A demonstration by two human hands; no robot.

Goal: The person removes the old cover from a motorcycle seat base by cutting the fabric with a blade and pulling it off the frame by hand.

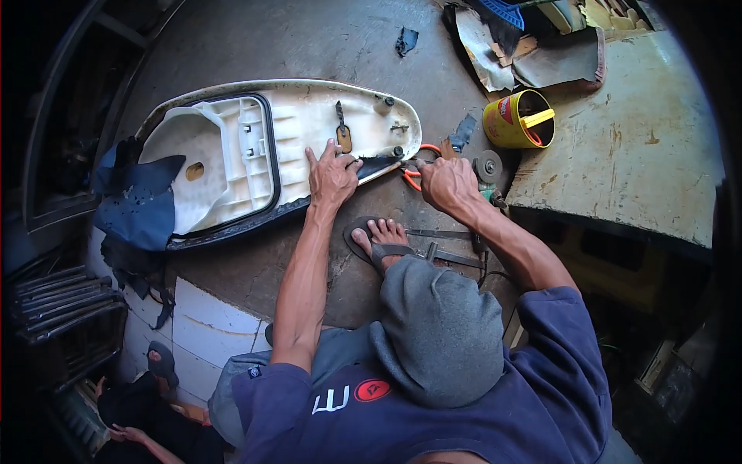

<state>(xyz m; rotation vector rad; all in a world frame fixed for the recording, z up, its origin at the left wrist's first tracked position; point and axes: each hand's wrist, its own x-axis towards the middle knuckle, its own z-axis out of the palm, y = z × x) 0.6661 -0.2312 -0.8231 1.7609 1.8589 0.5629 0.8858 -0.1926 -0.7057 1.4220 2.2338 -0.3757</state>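
Observation:
A white plastic seat base (297, 100) lies underside up on the floor, with dark cover material (127, 193) folded over its left end. My left hand (334, 179) presses on the base near its lower edge, fingers spread, the thumb by a black flap of cover (377, 164). Beyond the narrow right end, my right hand (448, 185) is closed in a fist beside the flap's tip. What it grips is mostly hidden; a small dark metal part shows at the fingers. Orange looped handles (412, 179) lie right by this hand.
A yellow can (502, 122) stands beside a low worn table (618, 147). An angle grinder with its disc (488, 166) lies near my right forearm. Sheet scraps (533, 66) lie at the back right. Another person's hand (131, 433) shows at lower left.

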